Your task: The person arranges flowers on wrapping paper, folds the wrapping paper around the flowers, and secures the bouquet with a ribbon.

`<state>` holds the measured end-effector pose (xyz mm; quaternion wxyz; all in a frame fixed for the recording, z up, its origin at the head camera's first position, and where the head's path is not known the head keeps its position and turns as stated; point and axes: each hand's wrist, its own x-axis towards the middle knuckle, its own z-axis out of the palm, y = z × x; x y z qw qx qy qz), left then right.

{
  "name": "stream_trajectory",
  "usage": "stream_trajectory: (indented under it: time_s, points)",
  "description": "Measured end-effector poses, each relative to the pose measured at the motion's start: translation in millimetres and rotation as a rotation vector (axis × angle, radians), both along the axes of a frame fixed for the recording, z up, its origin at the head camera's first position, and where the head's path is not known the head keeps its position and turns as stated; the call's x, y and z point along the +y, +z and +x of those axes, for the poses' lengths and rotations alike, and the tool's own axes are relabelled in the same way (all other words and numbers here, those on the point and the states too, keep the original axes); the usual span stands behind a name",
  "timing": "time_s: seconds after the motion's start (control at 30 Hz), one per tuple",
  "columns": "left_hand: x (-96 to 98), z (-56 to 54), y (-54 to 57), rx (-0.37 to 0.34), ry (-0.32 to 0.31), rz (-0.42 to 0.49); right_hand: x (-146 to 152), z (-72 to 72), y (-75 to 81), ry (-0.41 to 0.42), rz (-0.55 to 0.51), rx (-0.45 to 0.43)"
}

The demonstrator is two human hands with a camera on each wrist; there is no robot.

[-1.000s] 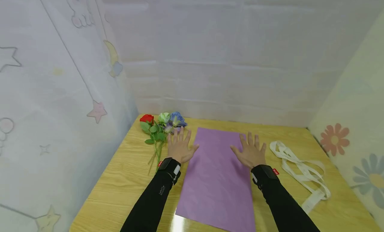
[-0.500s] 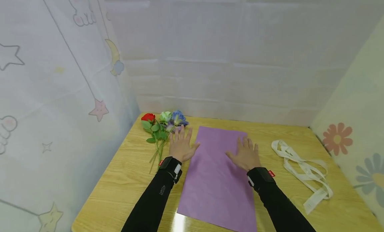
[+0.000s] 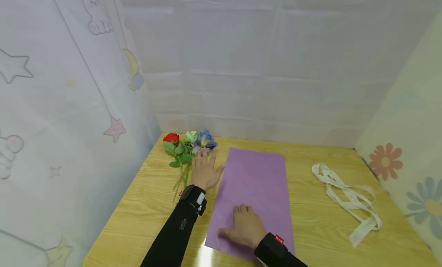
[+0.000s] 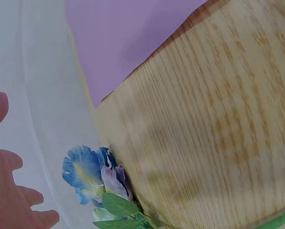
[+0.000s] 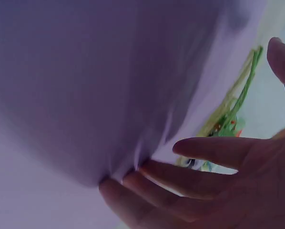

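Note:
A purple sheet of paper [image 3: 257, 175] lies flat on the wooden table. On its near part is my right hand [image 3: 246, 226], fingers spread; in the right wrist view, the fingertips [image 5: 111, 191] touch the paper, which wrinkles slightly there. To the left of the sheet, my left hand [image 3: 205, 175] is held with fingers straight and apart, close to the flower stems. In the left wrist view that hand [image 4: 14, 191] shows at the edge with nothing in it. Beyond it lie a red rose [image 3: 171, 138], a pale green flower [image 3: 191, 136] and a blue flower [image 3: 206, 138].
A loosely looped white ribbon [image 3: 345, 192] lies on the right side of the wooden table [image 3: 138, 205]. Patterned cloth hangs [image 3: 241, 67] stand behind the table and on both sides.
My right hand has come down from the paper's far right edge to its near part, moving toward me and left. The left hand has stayed almost in place.

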<state>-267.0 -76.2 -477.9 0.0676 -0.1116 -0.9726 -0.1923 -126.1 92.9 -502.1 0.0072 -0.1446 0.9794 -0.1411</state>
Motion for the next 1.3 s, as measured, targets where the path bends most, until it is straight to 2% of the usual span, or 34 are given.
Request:
stream_trajectory:
  time_s: [0.07, 0.17, 0.27, 0.37, 0.43, 0.5, 0.63, 0.77, 0.87, 1.0, 1.1, 1.2, 1.23, 1.3]
  points:
    - [-0.7, 1.6, -0.3, 0.006, 0.000, 0.010, -2.7, 8.4, -5.9, 0.011, 0.056, 0.033]
    - [-1.6, 3.5, 0.2, 0.011, 0.003, 0.020, -1.9, 13.5, -12.1, 0.032, 0.107, 0.035]
    - [-3.2, 5.8, 0.7, 0.001, 0.006, 0.030, 1.5, 13.7, -15.1, 0.046, 0.104, 0.017]
    - [-3.8, 7.4, 0.9, -0.014, -0.003, 0.073, 7.3, 8.8, -15.9, 0.053, 0.060, 0.059]
    - [-4.1, 8.6, -0.1, -0.022, -0.005, 0.091, 11.9, 4.3, -15.1, 0.042, -0.019, 0.084]
    - [-4.4, 10.0, -1.8, -0.034, -0.003, 0.114, 16.8, -0.7, -12.9, 0.012, -0.132, 0.061]
    - [-4.2, 13.6, -11.1, -0.071, -0.011, 0.131, 27.1, -8.3, -5.5, -0.068, -0.421, -0.077]
    - [-2.4, 19.7, -24.5, -0.084, -0.058, 0.145, 36.3, -10.9, 0.0, -0.100, -0.634, -0.187]
    - [-2.2, 26.9, -30.5, -0.078, -0.077, 0.121, 40.3, -10.9, 1.0, -0.121, -0.710, -0.193]
    - [0.2, 34.8, -33.4, -0.046, -0.106, 0.033, 44.4, -12.0, 4.0, -0.203, -0.804, -0.141]
    - [12.1, 38.4, -32.8, -0.010, -0.172, -0.042, 49.8, -13.7, 11.7, -0.253, -0.917, -0.112]
    - [31.9, 42.2, -33.9, 0.016, -0.283, -0.070, 56.3, -15.5, 22.2, -0.271, -1.010, -0.074]
    - [39.3, 43.7, -33.4, 0.018, -0.325, -0.077, 58.4, -15.8, 25.9, -0.279, -1.036, -0.065]
    - [50.0, 48.3, -34.7, -0.024, -0.391, -0.079, 61.8, -16.0, 32.2, -0.303, -1.091, -0.058]
